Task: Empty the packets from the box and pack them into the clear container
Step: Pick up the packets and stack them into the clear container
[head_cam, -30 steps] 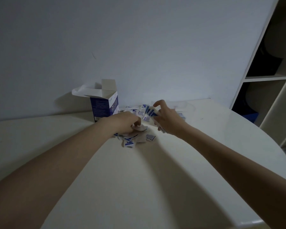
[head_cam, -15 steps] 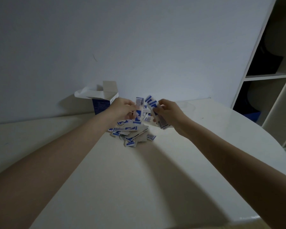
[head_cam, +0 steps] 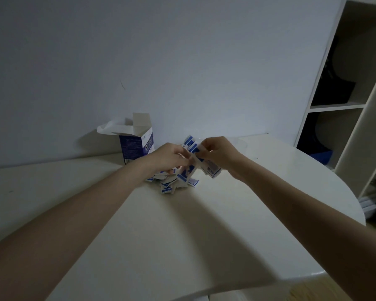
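A blue and white box [head_cam: 137, 146] stands open near the wall, its flaps up. Several small white and blue packets [head_cam: 172, 185] lie in a loose pile on the white table [head_cam: 182, 246] in front of it. My right hand [head_cam: 219, 155] grips a fanned bunch of packets [head_cam: 191, 144] above the pile. My left hand [head_cam: 167, 157] meets it from the left and pinches packets in the same bunch. The clear container [head_cam: 242, 144] sits just behind my right hand, mostly hidden and faint.
A white shelving unit [head_cam: 345, 105] with dark items inside stands at the right. The table's curved edge [head_cam: 313, 276] runs along the right and front. The wall is close behind the box.
My left hand rose from the pile with packets and came up to my right hand. The two hands now hold the bunch together above the table.
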Motion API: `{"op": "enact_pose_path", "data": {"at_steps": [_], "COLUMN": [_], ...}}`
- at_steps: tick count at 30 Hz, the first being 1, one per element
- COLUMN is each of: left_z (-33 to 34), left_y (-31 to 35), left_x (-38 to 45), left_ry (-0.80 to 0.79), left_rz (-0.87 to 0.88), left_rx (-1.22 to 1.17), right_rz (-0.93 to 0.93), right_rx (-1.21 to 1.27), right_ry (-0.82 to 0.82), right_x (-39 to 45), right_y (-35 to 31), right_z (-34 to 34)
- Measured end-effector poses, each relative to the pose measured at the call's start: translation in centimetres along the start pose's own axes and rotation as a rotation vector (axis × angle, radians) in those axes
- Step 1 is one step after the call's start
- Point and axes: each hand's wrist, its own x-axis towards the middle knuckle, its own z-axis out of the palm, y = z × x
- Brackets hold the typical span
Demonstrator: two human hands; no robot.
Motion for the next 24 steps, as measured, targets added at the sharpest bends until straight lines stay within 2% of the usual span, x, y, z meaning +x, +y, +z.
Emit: {"op": "enact_pose_path", "data": {"at_steps": [3,7,9,12,16,20,24], "left_z": [0.1,0.6,1.5,2.5,3.1,4.4,5.2], "left_y": [-0.7,-1.2,-0.7,-0.2,-0.4,-0.9,-1.1], "left_x": [-0.2,0.1,0.1,0.4,0.7,0.3,0.4], "left_ry": [-0.039,-0.004,-0.025,-0.051,-0.124,-0.118,-0.039], "left_rz": [0.002,0.082,0.151,0.154,0.078,0.102,0.157], "left_rx": [0.042,0.23,0.357,0.34,0.304,0.416,0.474], "right_rz": [-0.008,-0.179,-0.229,-0.274,-0.33,-0.271,-0.158], "right_rx": [-0.005,-0.466,-0.583,-0.714,-0.704,-0.602,-0.721], "right_ry": [0.112,-0.092,-0.217,-0.232,-0.121,-0.165,-0.248], "right_x": [-0.3,-1.0,-1.2,-1.1,-1.4,-1.9,-1.8], "right_y": [0.8,1.4,1.8,3.1,5.1,5.6,5.8], "right_z": [-0.7,-1.1,-0.7,-0.1,0.0,-0.3,-2.2]}}
